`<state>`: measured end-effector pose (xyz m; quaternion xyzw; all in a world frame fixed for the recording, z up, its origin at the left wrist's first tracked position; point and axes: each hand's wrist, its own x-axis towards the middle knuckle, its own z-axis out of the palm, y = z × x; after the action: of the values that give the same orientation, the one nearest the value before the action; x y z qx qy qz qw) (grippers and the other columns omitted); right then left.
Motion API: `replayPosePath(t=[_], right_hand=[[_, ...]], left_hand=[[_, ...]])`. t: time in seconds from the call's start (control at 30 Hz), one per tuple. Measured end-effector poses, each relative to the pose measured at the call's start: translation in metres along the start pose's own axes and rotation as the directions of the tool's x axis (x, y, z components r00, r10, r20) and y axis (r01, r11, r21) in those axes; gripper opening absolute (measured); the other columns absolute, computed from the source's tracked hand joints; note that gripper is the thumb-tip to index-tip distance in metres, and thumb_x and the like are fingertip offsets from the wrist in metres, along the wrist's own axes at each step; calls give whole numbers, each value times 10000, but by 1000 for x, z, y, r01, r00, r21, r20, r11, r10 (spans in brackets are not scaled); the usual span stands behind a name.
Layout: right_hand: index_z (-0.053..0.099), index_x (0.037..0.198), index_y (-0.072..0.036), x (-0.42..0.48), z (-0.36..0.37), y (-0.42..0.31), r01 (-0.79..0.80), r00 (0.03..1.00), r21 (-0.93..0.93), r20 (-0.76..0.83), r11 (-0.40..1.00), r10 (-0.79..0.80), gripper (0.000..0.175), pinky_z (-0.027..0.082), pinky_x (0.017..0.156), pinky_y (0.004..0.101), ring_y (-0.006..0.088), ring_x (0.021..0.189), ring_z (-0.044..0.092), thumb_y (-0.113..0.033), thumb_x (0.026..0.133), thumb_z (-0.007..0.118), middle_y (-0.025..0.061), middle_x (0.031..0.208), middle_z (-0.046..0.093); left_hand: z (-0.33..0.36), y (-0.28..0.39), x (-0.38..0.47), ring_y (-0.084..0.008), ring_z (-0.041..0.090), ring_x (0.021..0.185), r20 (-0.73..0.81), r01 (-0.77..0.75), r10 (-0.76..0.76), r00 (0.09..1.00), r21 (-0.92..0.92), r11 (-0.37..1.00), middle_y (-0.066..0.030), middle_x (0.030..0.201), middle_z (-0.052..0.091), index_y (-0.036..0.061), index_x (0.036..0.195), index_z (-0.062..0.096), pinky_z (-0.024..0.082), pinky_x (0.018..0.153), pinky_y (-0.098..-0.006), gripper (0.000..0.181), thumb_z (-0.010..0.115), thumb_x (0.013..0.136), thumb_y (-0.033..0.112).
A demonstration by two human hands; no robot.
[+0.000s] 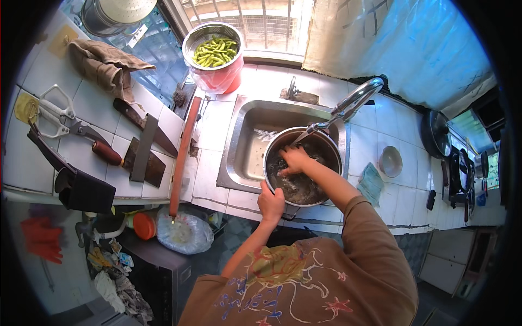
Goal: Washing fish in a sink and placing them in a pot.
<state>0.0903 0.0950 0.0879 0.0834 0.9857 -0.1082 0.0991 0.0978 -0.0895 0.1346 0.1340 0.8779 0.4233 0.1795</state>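
Note:
A round metal pot [340, 163] holding murky, swirling water rests over the right part of the stainless steel sink [244, 118]. My left hand [272, 203] grips the pot's near-left rim, thumb at the edge. Inside the pot, my right hand [295, 159] reaches down at the water, thumb and fingers apart; its fingertips are partly hidden. From the chrome faucet [344, 106], whose spout end hangs over the pot, a stream runs in beside my right hand. What lies under the water I cannot make out.
Green pods [215, 51] fill a colander [188, 42] on a red bucket [233, 83] behind the sink. A bowl [390, 161] and teal cloth [370, 184] lie to the right. Kitchen scissors [61, 118], a cleaver [157, 167] and a knife [163, 140] hang on the left tiled wall.

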Motion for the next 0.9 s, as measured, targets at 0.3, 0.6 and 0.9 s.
replayPosePath(t=[0.3,0.6,0.9], right_hand=[[455,1170,46,-16,15,-36,-27,824,346,539,938,-176,601,464,806,403,377,958,576,-254,678,628,243,1048,584],[550,1128,7,-31,-19,0,-432,888,824,459,367,13,463,427,836,300,174,954,550,-327,817,626,95,1027,609],[548,759,-93,3,-5,47,-256,923,951,294,-176,248,269,405,516,252,107,521,467,-320,902,527,3,628,520]], left_hand=[[3,-2,3,-449,573,711,-37,-30,30,999,-13,999,-254,727,603,-2,1050,478,431,673,-505,374,483,734,199],[-1,-3,3,-460,565,721,-30,-37,37,999,2,999,-266,722,592,0,1007,466,425,677,-513,339,487,733,199],[1,8,3,-453,563,791,-1,21,-21,1000,-2,1000,-265,808,601,-8,1013,458,417,738,-501,340,485,740,193]])
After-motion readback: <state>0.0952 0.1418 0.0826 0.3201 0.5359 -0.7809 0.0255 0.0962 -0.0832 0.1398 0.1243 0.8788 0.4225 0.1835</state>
